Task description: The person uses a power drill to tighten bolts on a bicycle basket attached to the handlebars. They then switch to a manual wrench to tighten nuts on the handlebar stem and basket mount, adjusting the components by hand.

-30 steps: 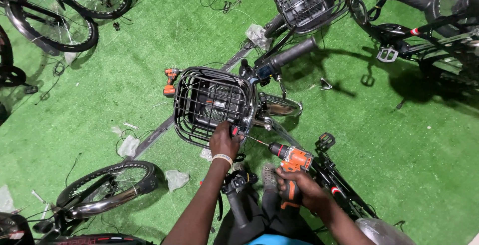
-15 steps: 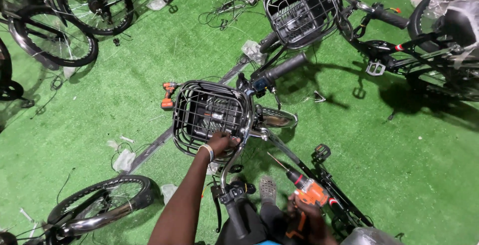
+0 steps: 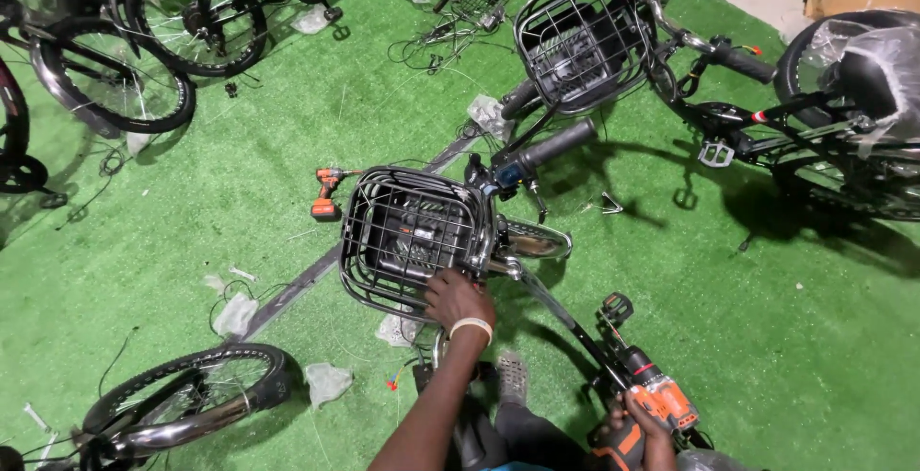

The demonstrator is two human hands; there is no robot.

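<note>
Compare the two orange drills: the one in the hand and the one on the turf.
The held drill sits in the right hand, low at the right; the lying drill rests untouched on the green turf, left of the basket. The held drill looks larger, being nearer the camera; the lying drill looks small. Both are orange and black.

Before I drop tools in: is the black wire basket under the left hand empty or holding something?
Holding something. Through the black wire basket a dark boxy object with an orange patch shows on its floor; what it is, cannot tell.
</note>
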